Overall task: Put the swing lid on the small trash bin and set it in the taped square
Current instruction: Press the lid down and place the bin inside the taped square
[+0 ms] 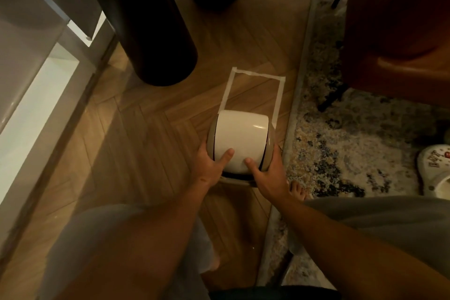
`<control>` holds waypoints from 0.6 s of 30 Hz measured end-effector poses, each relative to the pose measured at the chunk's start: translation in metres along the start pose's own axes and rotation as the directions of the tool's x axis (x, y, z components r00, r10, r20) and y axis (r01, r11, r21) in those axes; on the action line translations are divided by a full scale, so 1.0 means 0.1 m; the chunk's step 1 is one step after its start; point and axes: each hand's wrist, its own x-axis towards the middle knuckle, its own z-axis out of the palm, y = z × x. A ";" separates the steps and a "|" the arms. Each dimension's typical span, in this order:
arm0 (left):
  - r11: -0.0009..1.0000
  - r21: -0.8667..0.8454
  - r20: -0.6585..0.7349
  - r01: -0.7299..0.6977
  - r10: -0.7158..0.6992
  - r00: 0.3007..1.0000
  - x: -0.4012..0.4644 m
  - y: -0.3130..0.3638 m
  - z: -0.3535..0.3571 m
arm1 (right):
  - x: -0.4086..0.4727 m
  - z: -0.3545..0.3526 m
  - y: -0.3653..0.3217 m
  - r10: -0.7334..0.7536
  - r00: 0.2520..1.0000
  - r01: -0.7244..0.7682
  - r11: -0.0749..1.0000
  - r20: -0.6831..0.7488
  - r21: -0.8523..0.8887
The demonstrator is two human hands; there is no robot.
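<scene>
While the left hand (209, 165) and right hand (267, 171) clasp the lidded small trash bin (239, 140) from its near side, thumbs on the swing lid (241, 134), the taped square (253, 90) lies mostly beyond it.

Both bare forearms reach forward and down, the left hand (207, 165) and the right hand (267, 173) cupped opposite each other with thumbs (225, 157) pointing up and inward, fingers curled out of sight, a bare foot (298, 190) beside the right wrist.
</scene>
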 end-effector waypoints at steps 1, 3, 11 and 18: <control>1.000 -0.018 -0.014 -0.005 0.005 1.000 0.00 -0.03 0.02 | 0.00 -0.01 0.04 -0.010 1.000 0.010 1.000 0.021 0.014; 0.999 -0.045 -0.035 -0.025 0.024 0.999 0.02 -0.07 0.05 | 0.01 -0.02 0.10 -0.012 0.999 0.012 1.000 0.037 0.015; 0.998 -0.010 -0.100 -0.062 0.061 0.993 0.35 -0.02 0.13 | 0.30 0.03 0.15 -0.015 1.000 0.015 1.000 -0.006 -0.017; 0.993 -0.036 -0.147 -0.109 0.103 0.984 0.61 0.12 0.23 | 0.65 -0.01 0.13 -0.098 0.995 0.096 0.994 -0.033 -0.048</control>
